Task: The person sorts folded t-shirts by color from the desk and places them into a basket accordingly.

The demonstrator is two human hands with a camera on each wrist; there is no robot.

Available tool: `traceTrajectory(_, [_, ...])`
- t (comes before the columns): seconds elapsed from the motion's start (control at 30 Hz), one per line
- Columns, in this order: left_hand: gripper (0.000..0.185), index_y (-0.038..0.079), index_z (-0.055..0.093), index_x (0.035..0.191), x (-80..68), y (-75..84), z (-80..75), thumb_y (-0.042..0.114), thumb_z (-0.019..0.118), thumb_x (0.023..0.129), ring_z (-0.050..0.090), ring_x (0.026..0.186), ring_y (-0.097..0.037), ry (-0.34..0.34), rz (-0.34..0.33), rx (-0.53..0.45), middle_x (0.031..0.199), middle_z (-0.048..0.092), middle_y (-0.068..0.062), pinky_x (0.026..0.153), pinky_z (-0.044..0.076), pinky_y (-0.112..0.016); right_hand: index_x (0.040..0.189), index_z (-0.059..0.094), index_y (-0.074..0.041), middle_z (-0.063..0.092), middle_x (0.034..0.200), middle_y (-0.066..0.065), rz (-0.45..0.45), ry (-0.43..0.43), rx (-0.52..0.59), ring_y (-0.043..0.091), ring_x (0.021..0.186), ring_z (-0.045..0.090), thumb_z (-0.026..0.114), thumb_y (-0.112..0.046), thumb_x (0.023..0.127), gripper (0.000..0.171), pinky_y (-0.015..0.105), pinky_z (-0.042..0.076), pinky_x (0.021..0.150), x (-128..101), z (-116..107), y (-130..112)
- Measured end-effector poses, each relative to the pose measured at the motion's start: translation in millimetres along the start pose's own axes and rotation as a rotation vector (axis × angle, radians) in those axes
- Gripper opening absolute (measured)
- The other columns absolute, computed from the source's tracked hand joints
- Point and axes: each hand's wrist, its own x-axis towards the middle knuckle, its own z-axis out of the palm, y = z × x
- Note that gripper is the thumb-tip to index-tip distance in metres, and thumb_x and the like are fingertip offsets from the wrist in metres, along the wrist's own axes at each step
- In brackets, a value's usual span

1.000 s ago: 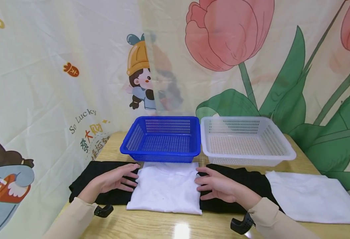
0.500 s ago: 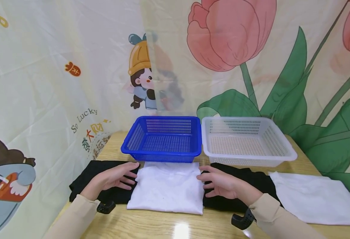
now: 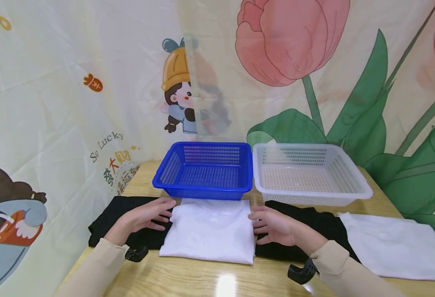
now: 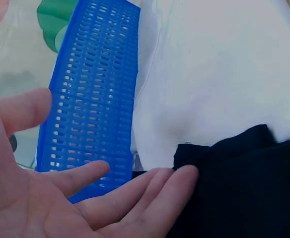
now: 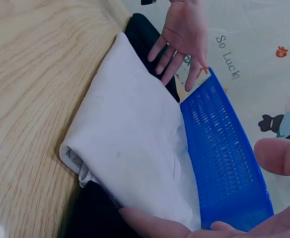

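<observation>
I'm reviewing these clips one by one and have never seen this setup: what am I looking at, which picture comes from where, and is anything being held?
No machine here: a person works with two bare hands. The wide picture comes from a camera on the head; the two close ones from cameras strapped to each wrist.

On the wooden table lie four folded cloths: black cloth, white cloth, second black cloth, second white cloth. Behind them stand an empty blue basket and an empty white basket.

The left hand and right hand lie with fairly straight fingers at either side edge of the middle white cloth. Nothing is gripped or lifted.
</observation>
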Motion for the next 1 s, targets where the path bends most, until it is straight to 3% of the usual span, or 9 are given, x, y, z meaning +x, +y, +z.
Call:
traceTrajectory(0.17, [0.082, 0.002, 0.028, 0.163, 2.4, 5.8, 0.7, 0.053, 0.058, 0.107, 0.056, 0.132, -0.046, -0.008, 0.012, 0.035, 0.148, 0.050, -0.032, 0.094, 0.060, -0.052, 0.166, 0.007, 0.002, 0.029, 0.157, 0.046, 0.021, -0.015, 0.018, 0.062, 0.145, 0.036, 0.061, -0.027, 0.105, 0.086, 0.072, 0.048, 0.102, -1.8, -2.6, 1.1])
traceTrajectory(0.33, [0.077, 0.003, 0.031, 0.163, 8.7, 6.7, 5.1, 0.048, 0.059, 0.108, 0.058, 0.131, -0.043, -0.029, 0.023, 0.010, 0.148, 0.051, -0.030, 0.098, 0.058, -0.052, 0.164, 0.012, 0.002, 0.032, 0.153, 0.047, 0.026, -0.013, 0.057, 0.061, 0.142, 0.041, 0.059, -0.027, 0.106, 0.080, 0.073, 0.048, 0.102, 2.8, -2.4, 1.0])
traceTrajectory(0.63, [0.081, 0.006, 0.029, 0.166, 13.9, 8.7, 15.9, 0.049, 0.063, 0.106, 0.055, 0.135, -0.045, -0.093, 0.038, -0.055, 0.154, 0.043, -0.032, 0.104, 0.054, -0.055, 0.165, 0.016, -0.004, 0.035, 0.155, 0.034, -0.015, -0.029, 0.196, 0.052, 0.144, 0.039, 0.055, -0.023, 0.105, 0.074, 0.071, 0.038, 0.113, 13.6, -0.1, 12.4])
traceTrajectory(1.0, [0.075, 0.015, 0.033, 0.166, 10.8, 6.7, 19.1, 0.046, 0.063, 0.106, 0.049, 0.141, -0.047, -0.108, 0.041, -0.103, 0.160, 0.040, -0.029, 0.111, 0.046, -0.061, 0.166, 0.020, -0.008, 0.040, 0.154, 0.034, -0.047, -0.084, 0.179, 0.042, 0.137, 0.050, 0.053, -0.012, 0.104, 0.071, 0.060, 0.044, 0.113, 21.2, -0.2, 20.7])
